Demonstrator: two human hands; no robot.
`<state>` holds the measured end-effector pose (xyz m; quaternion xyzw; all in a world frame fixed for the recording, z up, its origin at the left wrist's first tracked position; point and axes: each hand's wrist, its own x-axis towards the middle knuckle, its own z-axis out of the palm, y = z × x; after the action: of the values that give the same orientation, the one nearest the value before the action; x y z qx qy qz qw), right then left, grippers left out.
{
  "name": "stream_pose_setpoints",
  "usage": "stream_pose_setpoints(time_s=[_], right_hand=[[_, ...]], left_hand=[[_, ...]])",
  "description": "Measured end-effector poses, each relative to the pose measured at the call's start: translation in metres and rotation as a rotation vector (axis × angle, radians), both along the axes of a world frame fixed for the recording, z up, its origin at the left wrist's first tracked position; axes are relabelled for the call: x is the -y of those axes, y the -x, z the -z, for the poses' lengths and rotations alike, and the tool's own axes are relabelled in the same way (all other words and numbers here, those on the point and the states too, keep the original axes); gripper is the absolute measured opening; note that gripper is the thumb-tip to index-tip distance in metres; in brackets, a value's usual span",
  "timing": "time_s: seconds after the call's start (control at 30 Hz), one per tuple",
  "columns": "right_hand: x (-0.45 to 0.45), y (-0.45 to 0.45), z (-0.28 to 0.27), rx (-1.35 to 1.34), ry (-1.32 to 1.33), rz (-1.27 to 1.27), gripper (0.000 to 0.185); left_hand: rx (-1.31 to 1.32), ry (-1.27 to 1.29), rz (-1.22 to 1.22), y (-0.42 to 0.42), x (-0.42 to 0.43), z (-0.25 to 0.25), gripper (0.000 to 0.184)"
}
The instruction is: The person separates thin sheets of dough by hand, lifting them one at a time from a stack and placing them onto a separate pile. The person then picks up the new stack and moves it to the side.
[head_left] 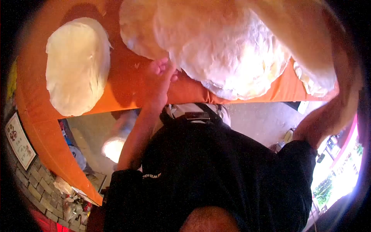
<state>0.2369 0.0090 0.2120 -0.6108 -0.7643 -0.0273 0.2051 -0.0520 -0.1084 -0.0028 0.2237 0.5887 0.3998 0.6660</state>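
Note:
A large, thin pale sheet like dough point(228, 46) spreads over the orange-covered table, its wrinkled lower edge near the table's front. My left hand point(164, 71) is at the left edge of this sheet, fingers curled and closed on that edge. Farther right, a blurred flap of sheet point(305, 34) slants down beside my right forearm. My right arm bends upward along the right side; its fingers are hidden or lost in the dark rim of the view. A separate oval sheet point(77, 67) lies flat on the left of the table.
The orange cloth point(123, 85) reaches the table's front edge and continues down the left side. Below it are a grey floor point(255, 120) and a bright round object point(114, 149). A framed sign point(21, 141) stands by brickwork at the lower left.

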Motion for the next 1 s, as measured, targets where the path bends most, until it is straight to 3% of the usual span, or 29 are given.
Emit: stream_pose_setpoints(time_s=[0.13, 0.23, 0.3, 0.43, 0.6, 0.8, 0.9, 0.93, 1.0], right_hand=[[0.036, 0.03, 0.014, 0.188, 0.165, -0.091, 0.009], [0.05, 0.056, 0.121, 0.432, 0.376, -0.128, 0.008], [0.062, 0.055, 0.17, 0.074, 0.475, -0.249, 0.007], [0.067, 0.07, 0.133, 0.093, 0.526, -0.196, 0.007], [0.078, 0.089, 0.154, 0.028, 0.529, -0.196, 0.005], [0.08, 0.098, 0.141, -0.059, 0.621, -0.202, 0.031], [0.094, 0.098, 0.136, -0.15, 0.543, -0.215, 0.043], [0.1, 0.099, 0.143, -0.138, 0.477, -0.213, 0.043], [0.1, 0.1, 0.151, -0.078, 0.458, -0.156, 0.041]], left_hand=[[0.256, 0.132, 0.017, -0.006, -0.002, 0.007, 0.019], [0.311, 0.143, 0.048, -0.013, 0.003, 0.018, 0.022], [0.351, 0.146, 0.072, -0.017, -0.001, 0.017, 0.026], [0.345, 0.147, 0.072, -0.024, 0.013, 0.022, 0.03], [0.328, 0.069, 0.102, -0.032, 0.002, 0.011, 0.027], [0.497, 0.062, 0.137, -0.034, -0.002, 0.009, 0.028], [0.726, 0.049, -0.149, -0.034, -0.003, -0.019, 0.03], [0.708, 0.002, 0.002, -0.025, -0.004, -0.017, 0.036], [0.442, -0.01, 0.043, -0.033, -0.006, -0.015, 0.044]])
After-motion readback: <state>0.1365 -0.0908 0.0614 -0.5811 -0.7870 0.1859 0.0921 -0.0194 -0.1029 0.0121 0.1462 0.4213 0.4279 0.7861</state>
